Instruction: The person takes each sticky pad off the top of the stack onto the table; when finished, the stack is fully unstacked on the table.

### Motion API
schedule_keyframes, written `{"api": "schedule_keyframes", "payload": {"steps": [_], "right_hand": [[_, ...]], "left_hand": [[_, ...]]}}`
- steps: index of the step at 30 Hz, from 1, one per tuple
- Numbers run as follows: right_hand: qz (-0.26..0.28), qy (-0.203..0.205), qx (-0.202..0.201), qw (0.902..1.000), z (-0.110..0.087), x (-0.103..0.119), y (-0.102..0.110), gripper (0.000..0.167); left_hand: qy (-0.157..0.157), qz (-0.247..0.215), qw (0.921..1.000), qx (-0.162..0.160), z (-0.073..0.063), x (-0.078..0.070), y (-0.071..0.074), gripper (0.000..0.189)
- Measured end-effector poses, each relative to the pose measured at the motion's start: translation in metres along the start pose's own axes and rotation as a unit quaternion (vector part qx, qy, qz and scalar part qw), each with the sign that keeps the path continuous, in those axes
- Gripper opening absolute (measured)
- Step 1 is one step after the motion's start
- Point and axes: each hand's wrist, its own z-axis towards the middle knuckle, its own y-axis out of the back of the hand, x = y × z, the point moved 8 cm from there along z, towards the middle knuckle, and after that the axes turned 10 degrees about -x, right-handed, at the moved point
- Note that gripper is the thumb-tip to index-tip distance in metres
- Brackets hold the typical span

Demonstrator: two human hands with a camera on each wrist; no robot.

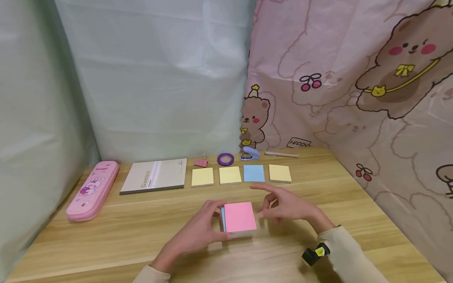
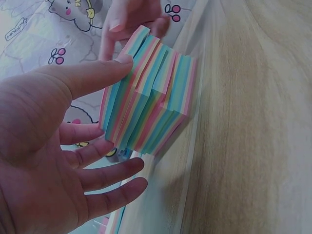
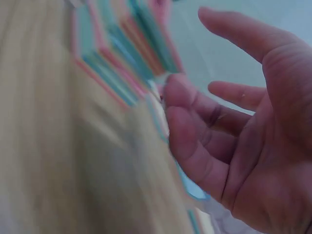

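A thick stack of sticky notes (image 1: 240, 217) with a pink top sheet stands on the wooden table in the head view. Its striped sides of pink, teal and yellow layers (image 2: 146, 100) show slightly offset pads in the left wrist view. My left hand (image 1: 198, 228) holds the stack from its left side, thumb at the near edge and forefinger at the far corner. Just right of the stack, my right hand (image 1: 288, 204) hovers with forefinger extended and the other fingers loosely bent, nothing in it. The right wrist view shows its fingertips (image 3: 183, 129) close to the stack.
Behind the hands lie three yellow note pads (image 1: 230, 175) and a blue pad (image 1: 253, 173). Farther back are a pink binder clip (image 1: 201, 162), purple tape (image 1: 225, 159), a stapler (image 1: 249, 153) and a pen (image 1: 281, 155). A notebook (image 1: 153, 175) and pink pencil case (image 1: 92, 190) lie left.
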Motion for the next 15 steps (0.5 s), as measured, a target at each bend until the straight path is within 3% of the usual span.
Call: {"api": "schedule_keyframes", "payload": {"steps": [6,15], "right_hand": [[0.03,-0.015,0.046,0.9984,-0.002,-0.005,-0.031,0.089],[0.02,-0.015,0.039,0.9989,0.0,-0.005,-0.041,0.088]], "left_hand": [[-0.007,-0.003,1.0,-0.005,-0.001,0.0,0.0,0.089],[-0.005,-0.003,1.0,-0.002,0.0,0.001,0.001,0.088]]}}
